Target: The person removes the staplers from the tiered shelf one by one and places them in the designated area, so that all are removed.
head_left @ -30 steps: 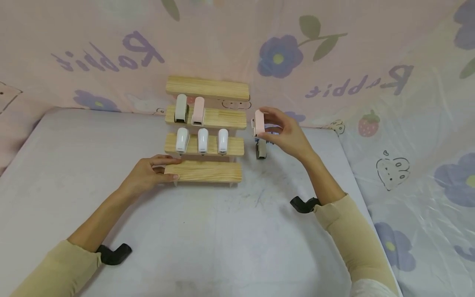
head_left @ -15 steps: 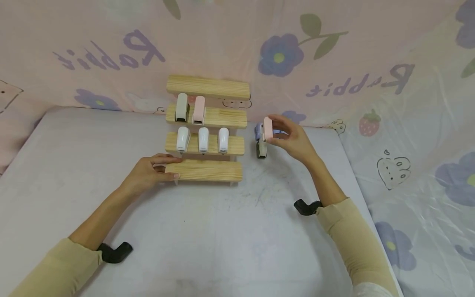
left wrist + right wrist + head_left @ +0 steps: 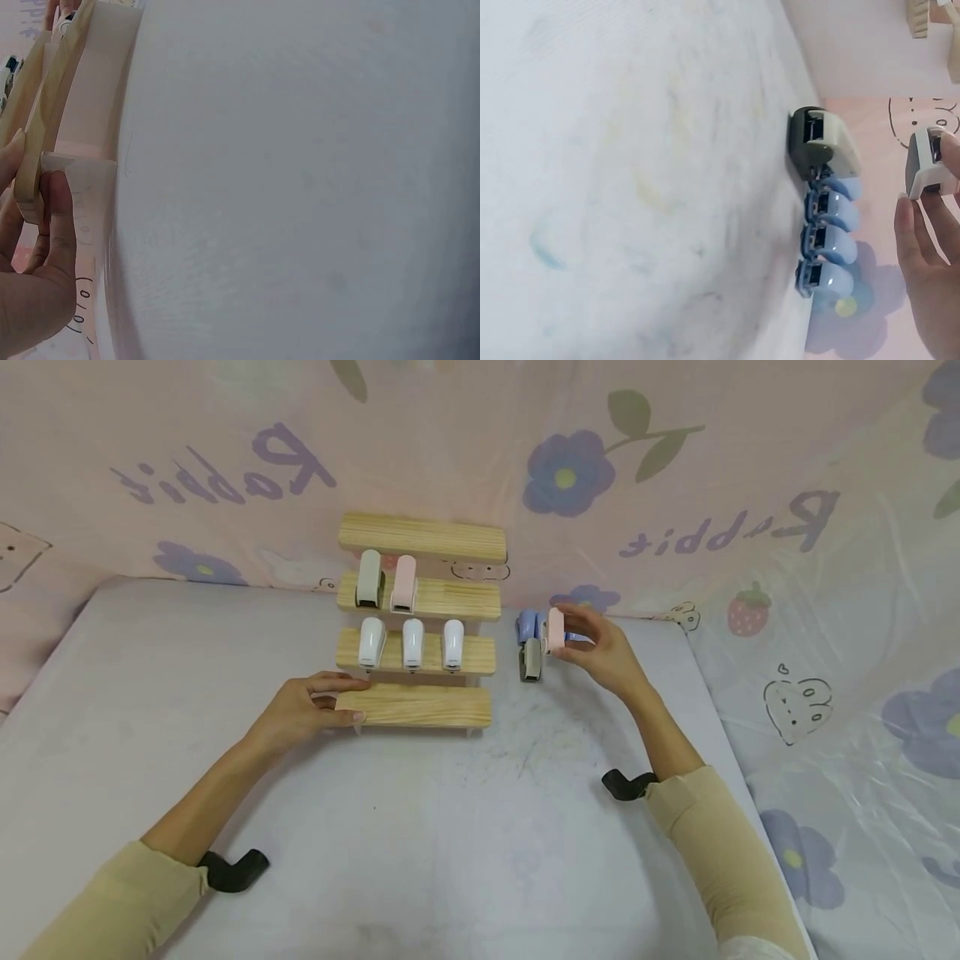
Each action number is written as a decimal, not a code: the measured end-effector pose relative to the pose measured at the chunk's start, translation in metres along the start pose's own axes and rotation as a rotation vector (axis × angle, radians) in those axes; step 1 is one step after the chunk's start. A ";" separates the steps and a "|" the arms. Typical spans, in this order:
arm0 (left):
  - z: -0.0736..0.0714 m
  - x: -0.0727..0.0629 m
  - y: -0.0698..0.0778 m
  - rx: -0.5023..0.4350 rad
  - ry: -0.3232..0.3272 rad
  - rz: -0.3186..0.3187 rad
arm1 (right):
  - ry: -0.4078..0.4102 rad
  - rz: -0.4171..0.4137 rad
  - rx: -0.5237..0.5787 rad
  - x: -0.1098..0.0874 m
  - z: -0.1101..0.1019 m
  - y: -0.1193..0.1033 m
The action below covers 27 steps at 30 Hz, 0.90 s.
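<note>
Right hand (image 3: 603, 650): fingers part-curled, pinching a pink mini stapler (image 3: 556, 632) above the white table (image 3: 480, 843), near the grey stapler (image 3: 531, 658) and blue staplers (image 3: 831, 244). Left hand (image 3: 291, 712): thumb and fingers grip the left end of the lowest wooden shelf (image 3: 420, 707).

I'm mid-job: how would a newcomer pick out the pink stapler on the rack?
Find the four-tiered wooden rack on the table. On its second tier from the top, look right of the greyish stapler. The pink stapler there is the only pink one on the rack.
</note>
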<state>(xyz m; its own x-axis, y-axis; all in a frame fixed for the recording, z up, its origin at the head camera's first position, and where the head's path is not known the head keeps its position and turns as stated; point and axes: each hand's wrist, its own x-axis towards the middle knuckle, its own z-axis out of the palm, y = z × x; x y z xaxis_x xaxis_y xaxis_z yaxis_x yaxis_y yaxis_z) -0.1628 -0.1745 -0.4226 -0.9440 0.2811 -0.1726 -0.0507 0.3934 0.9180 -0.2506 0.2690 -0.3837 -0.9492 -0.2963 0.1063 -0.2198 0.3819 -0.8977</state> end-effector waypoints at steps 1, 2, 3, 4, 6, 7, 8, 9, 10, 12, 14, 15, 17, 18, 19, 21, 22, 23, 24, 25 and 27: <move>0.000 0.000 0.000 0.003 -0.001 0.003 | 0.003 0.006 0.004 -0.001 -0.001 0.002; 0.000 0.000 0.000 0.002 -0.001 0.005 | 0.005 0.010 0.011 -0.002 -0.002 0.004; 0.000 0.000 0.000 0.003 -0.001 0.006 | 0.006 0.013 0.018 -0.003 -0.002 0.005; 0.000 0.000 0.000 0.006 -0.002 0.008 | 0.009 0.019 0.029 -0.003 -0.003 0.008; 0.000 0.001 0.000 0.013 -0.003 0.009 | 0.010 0.030 0.031 -0.005 -0.003 0.011; 0.000 0.001 0.000 0.017 -0.003 0.010 | 0.008 0.036 0.024 -0.006 -0.003 0.013; 0.000 0.001 -0.001 0.021 -0.003 0.009 | 0.003 0.039 0.013 -0.007 -0.003 0.015; 0.000 0.001 -0.001 0.025 -0.003 0.009 | -0.003 0.045 0.001 -0.008 -0.003 0.017; 0.000 0.001 -0.001 0.023 -0.003 0.007 | -0.011 0.048 -0.014 -0.009 -0.003 0.018; 0.000 0.001 -0.001 0.019 -0.004 0.005 | -0.025 0.050 -0.037 -0.010 -0.004 0.022; 0.000 0.001 -0.001 0.019 -0.002 0.005 | -0.035 0.048 -0.040 -0.011 -0.003 0.025; 0.000 0.001 -0.002 0.019 -0.002 0.006 | -0.035 0.050 -0.037 -0.011 -0.003 0.027; 0.000 0.000 -0.002 0.024 0.000 0.010 | -0.034 0.054 -0.031 -0.011 -0.002 0.030; 0.000 0.000 -0.002 0.024 0.002 0.011 | -0.034 0.060 -0.028 -0.011 -0.002 0.031; 0.000 0.000 -0.001 0.023 0.001 0.011 | -0.036 0.066 -0.027 -0.011 -0.002 0.033; 0.000 -0.001 -0.001 0.018 0.001 0.008 | -0.041 0.080 -0.028 -0.011 -0.001 0.037; 0.000 -0.001 -0.001 0.016 0.000 0.009 | -0.044 0.087 -0.027 -0.011 -0.001 0.038; 0.000 -0.001 -0.001 0.016 -0.001 0.010 | -0.048 0.093 -0.030 -0.011 -0.001 0.039; 0.000 -0.001 -0.001 0.015 -0.001 0.011 | -0.054 0.097 -0.032 -0.011 -0.001 0.040; 0.000 -0.001 -0.001 0.015 -0.001 0.010 | -0.057 0.103 -0.033 -0.011 -0.001 0.041; 0.000 0.000 -0.001 0.015 0.000 0.008 | -0.063 0.110 -0.039 -0.010 0.000 0.042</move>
<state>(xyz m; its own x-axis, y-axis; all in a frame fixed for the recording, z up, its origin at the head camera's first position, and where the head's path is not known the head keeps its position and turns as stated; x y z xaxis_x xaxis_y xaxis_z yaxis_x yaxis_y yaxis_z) -0.1626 -0.1752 -0.4230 -0.9444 0.2844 -0.1650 -0.0380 0.4042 0.9139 -0.2503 0.2880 -0.4229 -0.9524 -0.3043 -0.0202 -0.1247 0.4488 -0.8849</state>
